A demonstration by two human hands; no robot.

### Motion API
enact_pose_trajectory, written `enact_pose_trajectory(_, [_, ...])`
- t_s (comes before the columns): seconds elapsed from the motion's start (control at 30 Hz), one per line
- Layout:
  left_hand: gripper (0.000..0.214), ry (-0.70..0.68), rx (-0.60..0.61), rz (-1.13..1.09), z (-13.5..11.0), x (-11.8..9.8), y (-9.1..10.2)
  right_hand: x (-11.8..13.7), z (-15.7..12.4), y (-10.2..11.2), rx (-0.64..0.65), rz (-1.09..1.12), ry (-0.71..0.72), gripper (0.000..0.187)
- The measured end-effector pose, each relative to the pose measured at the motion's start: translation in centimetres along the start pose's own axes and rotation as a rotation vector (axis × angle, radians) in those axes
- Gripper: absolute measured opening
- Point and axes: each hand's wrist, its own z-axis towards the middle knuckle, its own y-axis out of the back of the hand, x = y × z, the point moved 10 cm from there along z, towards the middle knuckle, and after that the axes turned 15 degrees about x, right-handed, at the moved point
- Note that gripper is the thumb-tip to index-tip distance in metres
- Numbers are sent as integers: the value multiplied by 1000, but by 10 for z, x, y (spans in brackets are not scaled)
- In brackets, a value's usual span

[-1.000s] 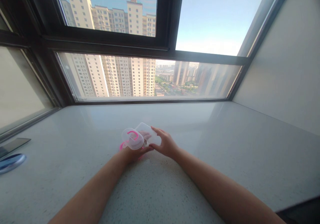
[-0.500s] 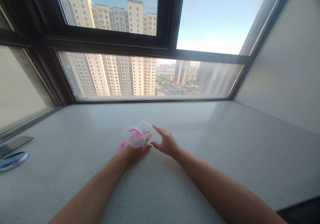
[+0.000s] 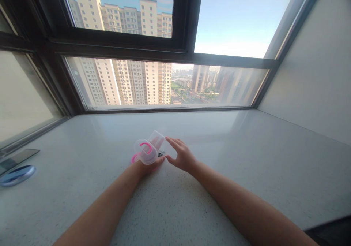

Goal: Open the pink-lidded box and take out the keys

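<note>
Tall buildings [image 3: 126, 83] stood outside, past the dark window frame [image 3: 123, 46] at 12 o'clock, and a pale speckled counter [image 3: 175, 209] lay under my arms. From my head view, the clear box [image 3: 161, 133] was near the middle, between my two hands.

Going by the clock from that box, my left hand [image 3: 149, 168] was at 7 o'clock. It was curled around the box, and some fingers showed through the clear side. My right hand [image 3: 182, 155] was at 4 o'clock, thumb and fingers spread apart. I couldn't tell if its fingertips touched the box.

At 8 o'clock was a clear round piece [image 3: 144, 157] with a pink curve [image 3: 149, 148], over my left wrist. A little dark thing [image 3: 160, 154] showed at 6 o'clock, too small to name.

A moment before, the box had reached farther toward my right hand. Now it looked turned and drawn left, so I think my left hand did the holding.

Far off at 9 o'clock lay a flat gray slab [image 3: 22, 158] and a shiny blue oval [image 3: 18, 175].
</note>
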Motion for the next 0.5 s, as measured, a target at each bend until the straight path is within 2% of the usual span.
enact_pose_trajectory(0.17, [66,-4,-46,51,0,-7,9,-2,0,-1,-3,8,-21,69])
enact_pose_trajectory(0.5, [66,10,-47,23,-1,3,3,-6,0,1,-31,21,-52,68])
